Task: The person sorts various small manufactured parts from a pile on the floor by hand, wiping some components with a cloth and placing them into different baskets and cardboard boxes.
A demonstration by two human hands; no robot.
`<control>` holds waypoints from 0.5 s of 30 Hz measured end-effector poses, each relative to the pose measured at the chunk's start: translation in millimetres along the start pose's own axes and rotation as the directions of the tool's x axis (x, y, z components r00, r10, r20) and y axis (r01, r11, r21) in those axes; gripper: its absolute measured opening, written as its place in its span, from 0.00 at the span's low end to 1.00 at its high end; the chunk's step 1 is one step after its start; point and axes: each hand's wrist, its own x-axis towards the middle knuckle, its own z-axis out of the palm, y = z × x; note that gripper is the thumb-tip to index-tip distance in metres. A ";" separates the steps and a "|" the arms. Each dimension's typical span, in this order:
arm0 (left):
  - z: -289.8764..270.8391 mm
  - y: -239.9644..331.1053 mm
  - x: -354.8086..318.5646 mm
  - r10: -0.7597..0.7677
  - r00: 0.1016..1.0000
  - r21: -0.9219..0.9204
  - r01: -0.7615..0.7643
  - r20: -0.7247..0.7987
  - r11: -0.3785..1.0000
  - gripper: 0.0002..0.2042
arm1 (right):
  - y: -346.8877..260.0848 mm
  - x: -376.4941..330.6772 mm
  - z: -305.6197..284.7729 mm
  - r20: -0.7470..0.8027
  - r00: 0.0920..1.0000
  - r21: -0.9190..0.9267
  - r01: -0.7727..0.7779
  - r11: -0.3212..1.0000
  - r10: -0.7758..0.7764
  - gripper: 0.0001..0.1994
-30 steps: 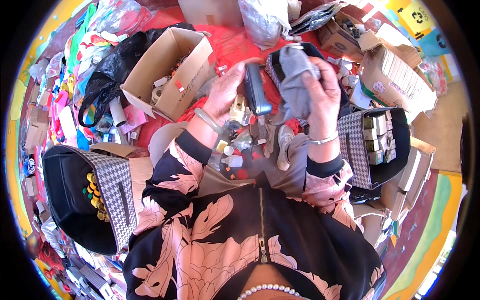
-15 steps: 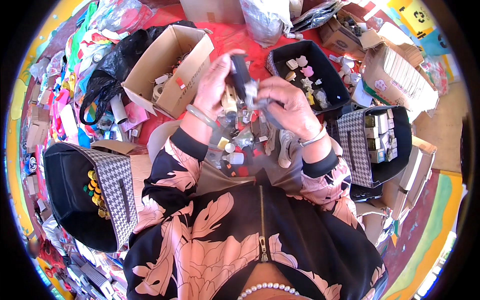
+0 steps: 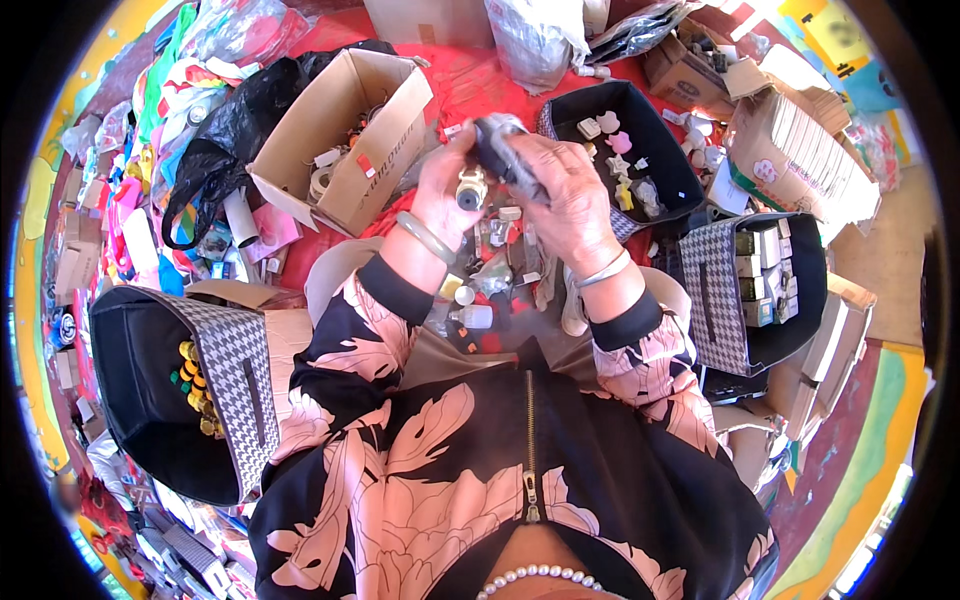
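Both hands are raised in front of me, close together over the small items between my legs. My left hand [image 3: 445, 185] is closed round a gold-coloured cylinder [image 3: 471, 189] with a dark round end. It also steadies one end of a dark, oblong object [image 3: 490, 155], blurred by motion. From the other side my right hand [image 3: 570, 190] presses a crumpled grey cloth-like piece [image 3: 503, 125] against that dark object. The fingers hide most of both, so their exact kind does not show. Below the hands lie a small clear bottle [image 3: 472, 317] and several loose bits.
An open cardboard box [image 3: 385, 165] with rolls stands ahead left. A black fabric bin [image 3: 660, 130] with small figures is ahead right. Houndstooth bins stand right [image 3: 712, 300] and left [image 3: 235, 365]. A black plastic bag [image 3: 195, 190] and mixed goods pile up at the far left.
The dark object has tilted and the grey piece has moved up over its top. The right hand has shifted up and left, and the gold cylinder's end has turned toward me.
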 end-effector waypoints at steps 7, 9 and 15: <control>28.6 10.0 -21.5 -0.071 0.984 0.690 0.167 -0.166 0.704 0.22 | 31.4 2.4 -42.3 0.251 0.816 0.849 -0.444 0.286 0.520 0.15; 24.7 15.7 -22.5 -0.097 0.994 0.797 0.091 -0.041 0.597 0.25 | 28.4 3.4 -51.1 0.398 0.778 0.877 -0.478 0.046 0.485 0.15; 29.7 2.4 -27.7 -0.319 0.944 0.763 0.149 0.079 0.629 0.25 | 40.6 -2.3 -33.4 0.295 0.766 0.822 -0.508 0.257 0.571 0.12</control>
